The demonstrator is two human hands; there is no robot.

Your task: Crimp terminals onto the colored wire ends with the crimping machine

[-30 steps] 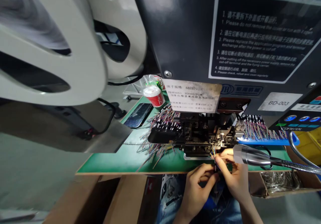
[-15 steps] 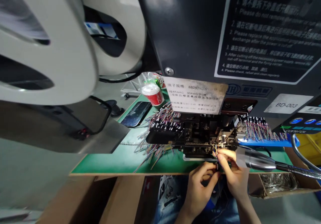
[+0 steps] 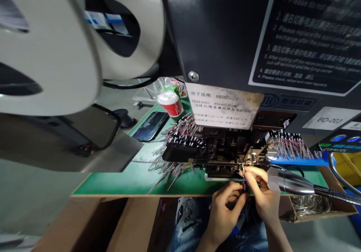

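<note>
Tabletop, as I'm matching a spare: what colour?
The tabletop is green, clearest in the head view.

"Your lamp (image 3: 296,181), below the machine (image 3: 222,37), is brightening your right fingertips (image 3: 255,171)."

"Yes, and glare is greying the machine's top left, while shadow is pooling between cardboard panels (image 3: 135,223) below-left of it."

"Left of it, your white reel (image 3: 70,60) is stretching and blurring."

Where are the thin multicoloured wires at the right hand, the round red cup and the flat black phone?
Thin multicoloured wires (image 3: 241,170): head view, fanned upper ends.
Round red cup (image 3: 174,109): head view, red side.
Flat black phone (image 3: 150,126): head view, dark screen.
</note>
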